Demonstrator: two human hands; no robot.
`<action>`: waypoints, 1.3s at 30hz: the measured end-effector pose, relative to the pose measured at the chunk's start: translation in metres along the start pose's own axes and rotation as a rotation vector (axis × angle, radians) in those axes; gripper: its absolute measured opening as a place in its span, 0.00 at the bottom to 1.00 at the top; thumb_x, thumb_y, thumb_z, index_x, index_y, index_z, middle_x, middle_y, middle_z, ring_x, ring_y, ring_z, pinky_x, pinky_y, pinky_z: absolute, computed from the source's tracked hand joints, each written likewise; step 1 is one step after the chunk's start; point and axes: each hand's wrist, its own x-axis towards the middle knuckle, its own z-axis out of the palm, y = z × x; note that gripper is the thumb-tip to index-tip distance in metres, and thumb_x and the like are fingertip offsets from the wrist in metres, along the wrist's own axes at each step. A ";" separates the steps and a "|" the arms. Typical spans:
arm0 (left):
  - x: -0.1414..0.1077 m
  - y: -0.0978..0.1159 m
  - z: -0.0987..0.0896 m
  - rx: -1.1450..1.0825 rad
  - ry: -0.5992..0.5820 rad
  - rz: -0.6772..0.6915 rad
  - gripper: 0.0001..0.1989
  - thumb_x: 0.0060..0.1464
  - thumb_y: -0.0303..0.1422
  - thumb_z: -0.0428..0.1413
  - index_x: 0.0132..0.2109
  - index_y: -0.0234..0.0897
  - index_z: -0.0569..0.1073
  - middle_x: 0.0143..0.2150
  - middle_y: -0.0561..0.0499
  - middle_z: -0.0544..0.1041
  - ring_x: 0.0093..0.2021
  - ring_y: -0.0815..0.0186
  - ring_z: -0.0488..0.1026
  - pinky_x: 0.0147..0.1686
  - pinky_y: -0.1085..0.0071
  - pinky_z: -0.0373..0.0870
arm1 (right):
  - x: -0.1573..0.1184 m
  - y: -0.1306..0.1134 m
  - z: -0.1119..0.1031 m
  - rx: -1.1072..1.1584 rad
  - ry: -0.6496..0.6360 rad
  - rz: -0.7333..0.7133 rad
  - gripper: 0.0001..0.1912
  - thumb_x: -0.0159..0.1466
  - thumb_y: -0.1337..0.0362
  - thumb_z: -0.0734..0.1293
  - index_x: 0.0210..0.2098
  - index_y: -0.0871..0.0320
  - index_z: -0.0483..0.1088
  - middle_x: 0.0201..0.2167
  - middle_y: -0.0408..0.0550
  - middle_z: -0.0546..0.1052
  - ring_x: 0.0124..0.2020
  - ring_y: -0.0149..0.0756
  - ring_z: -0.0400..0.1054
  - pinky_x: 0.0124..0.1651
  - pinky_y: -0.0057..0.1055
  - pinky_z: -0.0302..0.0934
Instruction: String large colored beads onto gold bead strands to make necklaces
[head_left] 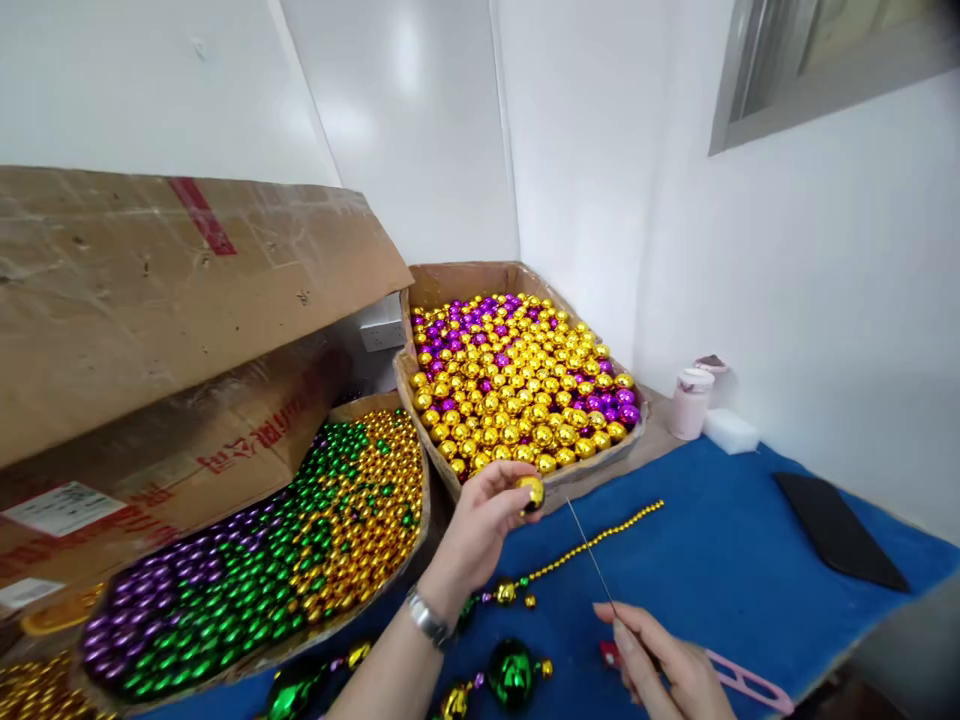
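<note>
My left hand (476,530), with a metal watch band on its wrist, pinches a shiny gold ball bead (532,490) near the front edge of a box of large beads. Lower right, my right hand (656,660) grips a long thin needle (589,540) that points up and to the left, its tip apart from the bead. On the blue cloth (720,540) between and below my hands lies a string of small gold beads (600,537), joined to larger gold, purple and green ones. A big green ball (511,672) rests nearer me. A pink-handled tool (750,682) is partly hidden by my right hand.
A cardboard box (637,430) of large gold and purple beads stands at the back. Another carton (427,490) on the left holds small purple, green and gold beads, beneath a big cardboard flap (172,310). Rightward are a pink jar (690,405), a white block (731,430) and a black flat object (840,530).
</note>
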 end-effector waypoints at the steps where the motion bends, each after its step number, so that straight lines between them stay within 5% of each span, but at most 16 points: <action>1: -0.017 -0.004 -0.007 -0.259 0.007 -0.068 0.13 0.57 0.31 0.48 0.48 0.34 0.67 0.47 0.43 0.71 0.42 0.63 0.71 0.39 0.67 0.70 | -0.001 0.000 0.000 -0.044 -0.032 -0.079 0.17 0.67 0.57 0.56 0.47 0.57 0.71 0.28 0.47 0.77 0.25 0.31 0.72 0.29 0.20 0.66; 4: -0.063 -0.021 -0.020 -0.844 0.123 -0.249 0.12 0.54 0.28 0.52 0.46 0.33 0.71 0.46 0.43 0.73 0.41 0.65 0.71 0.38 0.70 0.70 | -0.005 -0.001 0.004 -0.157 -0.096 -0.336 0.12 0.66 0.64 0.60 0.46 0.55 0.70 0.39 0.48 0.79 0.38 0.34 0.75 0.43 0.21 0.67; 9: -0.105 -0.042 -0.028 -1.076 0.270 -0.332 0.12 0.56 0.27 0.51 0.47 0.32 0.72 0.43 0.42 0.75 0.40 0.64 0.72 0.36 0.73 0.68 | -0.011 -0.002 0.016 -0.249 -0.149 -0.522 0.12 0.66 0.68 0.59 0.47 0.57 0.69 0.38 0.50 0.79 0.38 0.34 0.75 0.43 0.22 0.68; 25: -0.126 -0.043 -0.040 -0.936 0.240 -0.307 0.14 0.58 0.30 0.50 0.50 0.31 0.72 0.47 0.39 0.74 0.38 0.64 0.71 0.31 0.74 0.67 | -0.013 -0.009 0.023 -0.411 -0.139 -0.625 0.16 0.65 0.72 0.53 0.44 0.59 0.71 0.29 0.50 0.78 0.27 0.35 0.74 0.37 0.28 0.70; 32: -0.131 -0.040 -0.034 -0.483 0.196 -0.298 0.17 0.53 0.32 0.58 0.51 0.36 0.71 0.46 0.42 0.75 0.40 0.64 0.69 0.37 0.71 0.68 | -0.013 0.010 0.023 -0.676 -0.162 -0.692 0.18 0.64 0.72 0.54 0.49 0.58 0.68 0.25 0.48 0.75 0.25 0.37 0.72 0.28 0.29 0.67; 39: -0.135 -0.038 -0.021 -0.649 0.250 -0.339 0.12 0.52 0.33 0.59 0.43 0.35 0.72 0.44 0.42 0.75 0.37 0.67 0.69 0.34 0.73 0.67 | -0.010 -0.001 0.030 -0.521 -0.151 -0.650 0.18 0.66 0.70 0.52 0.44 0.57 0.72 0.27 0.49 0.78 0.25 0.33 0.73 0.30 0.24 0.67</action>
